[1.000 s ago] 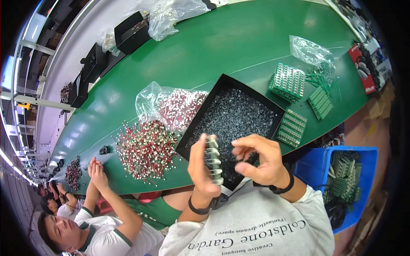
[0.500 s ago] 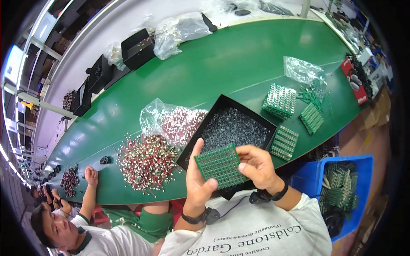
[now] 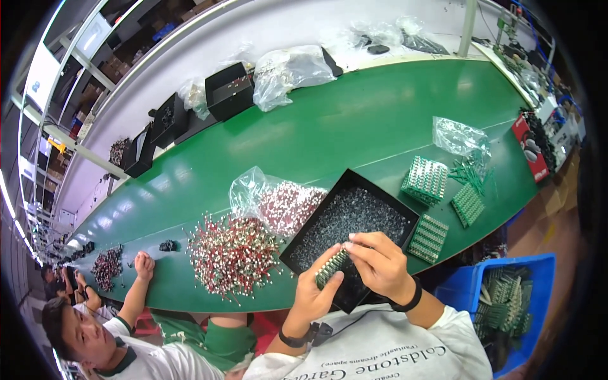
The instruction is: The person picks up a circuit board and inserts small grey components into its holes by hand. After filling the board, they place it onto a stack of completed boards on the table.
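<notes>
Over the black tray's (image 3: 381, 197) near part, left hand (image 3: 315, 294) is gripping green board (image 3: 330, 267), fingers lining its left edge, thumb pressing at lower right, wrist angling up-right. Board is tilting steeply, visible long axis running lower left to upper right. Right hand (image 3: 383, 269) is curling mostly closed, pointing up-left, fingertips reaching board's upper end; can't tell if they're pinching it.

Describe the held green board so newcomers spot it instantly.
On the green table sits a black tray. Over its near part, the left hand and right hand hold a green board. Unlike the boards lying to the right, it is held up.
</notes>
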Available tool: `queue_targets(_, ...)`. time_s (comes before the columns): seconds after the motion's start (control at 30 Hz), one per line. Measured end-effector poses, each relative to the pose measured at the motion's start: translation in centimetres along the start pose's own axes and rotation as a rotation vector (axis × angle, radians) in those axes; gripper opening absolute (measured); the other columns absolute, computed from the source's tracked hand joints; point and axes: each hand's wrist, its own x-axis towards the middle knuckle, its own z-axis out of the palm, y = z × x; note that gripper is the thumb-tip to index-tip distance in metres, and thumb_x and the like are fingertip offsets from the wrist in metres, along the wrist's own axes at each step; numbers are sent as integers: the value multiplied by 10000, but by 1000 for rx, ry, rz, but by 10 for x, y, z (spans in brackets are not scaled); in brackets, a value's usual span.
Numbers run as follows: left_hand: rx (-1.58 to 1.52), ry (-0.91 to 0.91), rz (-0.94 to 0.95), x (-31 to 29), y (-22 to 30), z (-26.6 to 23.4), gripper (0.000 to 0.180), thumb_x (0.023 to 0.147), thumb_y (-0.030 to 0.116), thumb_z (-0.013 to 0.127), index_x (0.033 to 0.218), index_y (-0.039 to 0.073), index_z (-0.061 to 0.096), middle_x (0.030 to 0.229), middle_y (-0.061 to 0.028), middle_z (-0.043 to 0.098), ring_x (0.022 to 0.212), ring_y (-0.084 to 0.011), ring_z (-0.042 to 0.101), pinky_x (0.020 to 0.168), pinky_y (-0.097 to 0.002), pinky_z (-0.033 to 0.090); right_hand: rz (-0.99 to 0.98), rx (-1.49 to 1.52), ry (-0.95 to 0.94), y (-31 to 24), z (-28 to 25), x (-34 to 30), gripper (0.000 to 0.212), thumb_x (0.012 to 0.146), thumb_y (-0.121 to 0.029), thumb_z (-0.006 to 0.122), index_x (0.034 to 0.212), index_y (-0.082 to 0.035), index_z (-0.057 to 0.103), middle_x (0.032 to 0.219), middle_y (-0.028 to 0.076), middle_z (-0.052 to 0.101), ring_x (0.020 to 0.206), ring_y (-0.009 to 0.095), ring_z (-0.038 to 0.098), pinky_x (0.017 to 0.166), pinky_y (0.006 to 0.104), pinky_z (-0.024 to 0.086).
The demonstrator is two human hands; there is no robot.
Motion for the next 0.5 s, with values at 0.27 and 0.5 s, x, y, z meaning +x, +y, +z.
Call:
queue_targets(0.27,89,45,-74,-4,7,2,468,929,30,663,1379,-58,572,1210,-172,714,1096,-164,665,956,-287,505,27,10,49,1,1,-12,271,755,56,762,1018,3,724,1050,126,686,856,285,695,720,344,587)
queue_targets(0.5,-46,97,-147,-4,3,12,499,912,10,654,1387,-91,538,1238,-142,660,1108,-179,622,1006,-298,470,42,-50,72,3,-3,-20,211,782,9,712,993,3,721,941,81,678,811,236,681,698,321,582)
